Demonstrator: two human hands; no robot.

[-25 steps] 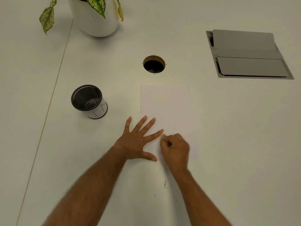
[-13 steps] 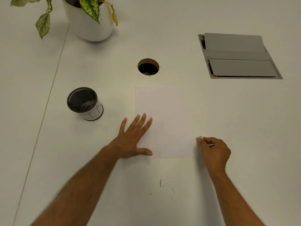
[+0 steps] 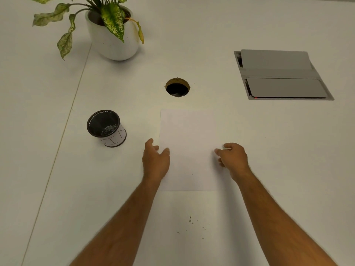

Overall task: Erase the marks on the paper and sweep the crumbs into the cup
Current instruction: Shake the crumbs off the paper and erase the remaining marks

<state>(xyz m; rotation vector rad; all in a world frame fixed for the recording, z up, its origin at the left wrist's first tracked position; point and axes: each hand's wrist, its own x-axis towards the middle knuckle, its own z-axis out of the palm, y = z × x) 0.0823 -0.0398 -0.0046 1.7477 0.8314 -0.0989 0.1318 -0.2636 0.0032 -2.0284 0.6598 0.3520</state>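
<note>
- Head view showed the paper [image 3: 187, 143] lying flat on the white surface [image 3: 288, 150], below the round cable hole [image 3: 177, 87], no marks left visible on it.
- Left hand [image 3: 156, 160] sat at the sheet's left edge, thumb lying over the edge on top, other fingers curled at or under it. Looked like a pinch on the edge, probably to lift or slide the sheet.
- Right hand [image 3: 232, 158] was at the sheet's right edge, fingers curled toward it. Whether they gripped the paper or held an eraser, I couldn't tell; nothing distinct showed between them.
- Symmetric two-hand placement on opposite edges suggested keeping the sheet level, so any loose bits wouldn't spill while it moved.
- Crumbs [image 3: 194, 225]: thin dark specks scattered on the surface, nearer the person than the sheet's bottom edge, between the forearms. One tiny speck also on the lower part of the paper.
- Cup [image 3: 106, 127] stood upright left of the paper, apart from it, black mesh with a white label band, mouth open upward. Well apart from the crumbs.
- Judgement: erasing appeared done, sweeping not yet. Crumbs needed gathering toward the cup.
- Potted plant [image 3: 113, 33] and grey power hatch [image 3: 282, 75] sat at the far side, out of the way.
</note>
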